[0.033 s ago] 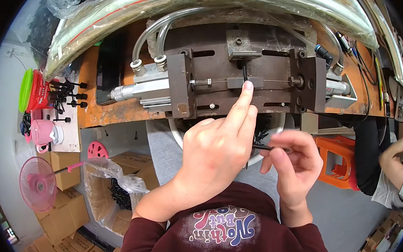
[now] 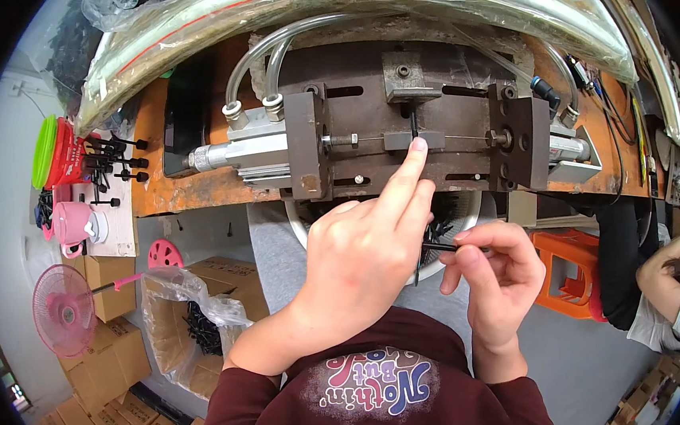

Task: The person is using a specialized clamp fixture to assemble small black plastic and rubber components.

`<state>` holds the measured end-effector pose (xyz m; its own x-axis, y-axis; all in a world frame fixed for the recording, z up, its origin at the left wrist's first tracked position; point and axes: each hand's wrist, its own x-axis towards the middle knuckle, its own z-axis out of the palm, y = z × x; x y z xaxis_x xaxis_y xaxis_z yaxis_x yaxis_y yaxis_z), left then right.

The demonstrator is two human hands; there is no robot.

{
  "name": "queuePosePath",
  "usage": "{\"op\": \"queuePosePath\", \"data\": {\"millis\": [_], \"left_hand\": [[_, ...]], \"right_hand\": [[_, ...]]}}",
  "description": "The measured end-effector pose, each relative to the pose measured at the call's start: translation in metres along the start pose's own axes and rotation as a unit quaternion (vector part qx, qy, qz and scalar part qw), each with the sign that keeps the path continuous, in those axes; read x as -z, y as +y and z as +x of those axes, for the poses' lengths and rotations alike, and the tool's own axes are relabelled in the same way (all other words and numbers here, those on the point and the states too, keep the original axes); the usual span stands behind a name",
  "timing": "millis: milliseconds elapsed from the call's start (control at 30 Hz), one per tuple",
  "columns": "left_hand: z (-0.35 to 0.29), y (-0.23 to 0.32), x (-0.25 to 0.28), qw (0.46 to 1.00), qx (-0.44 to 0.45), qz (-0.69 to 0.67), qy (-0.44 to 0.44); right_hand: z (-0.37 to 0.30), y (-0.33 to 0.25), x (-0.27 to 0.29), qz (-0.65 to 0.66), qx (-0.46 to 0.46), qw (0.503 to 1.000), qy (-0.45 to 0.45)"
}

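Note:
My left hand (image 2: pixel 365 242) reaches over the clamping fixture (image 2: pixel 304 162) with its index finger stretched out. That fingertip touches the near end of a thin black rod (image 2: pixel 414 126) resting at a small grey block (image 2: pixel 397 140) in the middle. The second finger lies straight beside it; the remaining fingers are mostly hidden under the hand. To the right and nearer, my right hand (image 2: pixel 503 277) pinches another slim black rod (image 2: pixel 439 247) between thumb and index finger. The rod points left, toward the underside of my left hand, where its end is hidden.
Silver air cylinders (image 2: pixel 257 154) with clear hoses flank the fixture on the wooden bench (image 2: pixel 173 197). A white-rimmed basket (image 2: pixel 474 211) of dark parts sits beneath. At left are a pink fan (image 2: pixel 65 311) and a plastic-lined carton (image 2: pixel 167 335); another person (image 2: pixel 670 278) sits at far right.
The thumb and index finger of my right hand have come closer together on the rod, which has shifted slightly left. My left fingertip stays where it was.

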<state>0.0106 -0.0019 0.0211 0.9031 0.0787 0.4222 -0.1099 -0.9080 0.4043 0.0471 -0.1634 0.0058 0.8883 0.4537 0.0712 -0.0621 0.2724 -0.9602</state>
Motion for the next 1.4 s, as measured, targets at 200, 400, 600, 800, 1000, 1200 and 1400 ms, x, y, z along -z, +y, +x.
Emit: {"op": "queuePosePath", "data": {"millis": [200, 400, 600, 800, 1000, 1200, 1400], "left_hand": [[-0.025, 0.005, 0.03, 0.963, 0.005, -0.268, 0.013], [-0.044, 0.011, 0.024, 0.965, -0.028, -0.257, 0.037], [-0.052, 0.011, 0.022, 0.972, -0.05, -0.225, 0.048], [-0.056, 0.012, 0.021, 0.968, -0.043, -0.242, 0.058], [-0.053, 0.016, 0.024, 0.967, -0.044, -0.246, 0.047], [-0.055, 0.011, 0.026, 0.935, -0.004, -0.354, 0.026], [-0.063, 0.007, 0.029, 0.853, 0.108, -0.509, -0.033]], "right_hand": [[0.015, -0.008, 0.007, 0.112, -0.065, 0.991, 0.041], [0.018, -0.006, 0.002, 0.168, -0.135, 0.976, -0.028], [0.017, -0.009, -0.001, 0.152, -0.167, 0.972, -0.061], [0.012, -0.009, -0.007, 0.166, -0.156, 0.972, -0.064], [0.012, -0.01, -0.006, 0.114, -0.13, 0.983, -0.061], [0.016, -0.017, -0.007, 0.185, -0.133, 0.97, -0.085], [0.014, -0.022, -0.01, 0.209, -0.13, 0.965, -0.092]]}}
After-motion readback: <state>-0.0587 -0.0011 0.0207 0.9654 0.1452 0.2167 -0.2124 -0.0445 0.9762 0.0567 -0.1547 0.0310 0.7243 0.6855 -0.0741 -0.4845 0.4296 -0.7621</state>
